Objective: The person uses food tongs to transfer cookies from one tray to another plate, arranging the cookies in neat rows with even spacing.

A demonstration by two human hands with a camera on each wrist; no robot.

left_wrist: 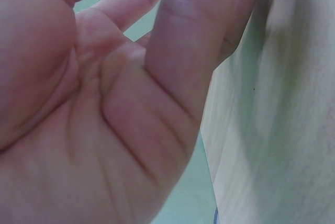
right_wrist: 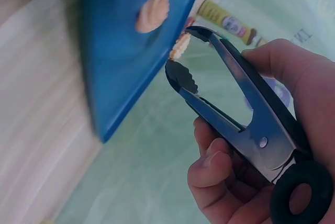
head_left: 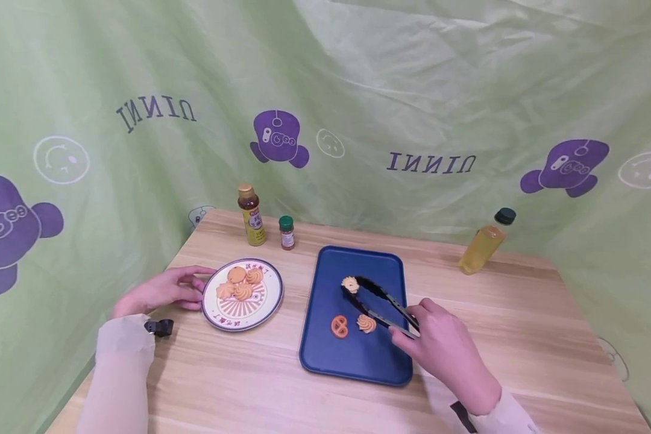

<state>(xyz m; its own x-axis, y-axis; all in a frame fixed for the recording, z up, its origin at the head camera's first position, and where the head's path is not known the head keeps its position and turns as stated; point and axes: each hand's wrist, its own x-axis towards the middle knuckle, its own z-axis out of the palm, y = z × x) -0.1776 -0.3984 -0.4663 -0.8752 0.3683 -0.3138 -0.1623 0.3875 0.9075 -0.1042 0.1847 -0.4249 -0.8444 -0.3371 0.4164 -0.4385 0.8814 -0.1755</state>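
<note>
My right hand [head_left: 442,343] grips black-tipped metal tongs [right_wrist: 243,114], thumb along one arm and fingers curled round the other. Between the tong tips sits a swirled butter cookie [head_left: 350,284], over the blue tray [head_left: 325,355]. A second swirled cookie [head_left: 366,323] and a pretzel-shaped biscuit [head_left: 339,327] lie on that tray, near the tongs. At the left, my left hand [head_left: 163,289] has its relaxed fingers at the rim of a round white plate [head_left: 271,301]. The plate bears several cookies [head_left: 242,292]. Only palm and fingers fill most of the left wrist view.
Behind the plate stand a yellow-labelled bottle [head_left: 254,220] and a small green-capped jar [head_left: 287,234]. A bottle of yellow liquid [head_left: 483,247] is at the back right of the wooden table [head_left: 239,380]. A green printed curtain [head_left: 358,90] surrounds the table's back and sides.
</note>
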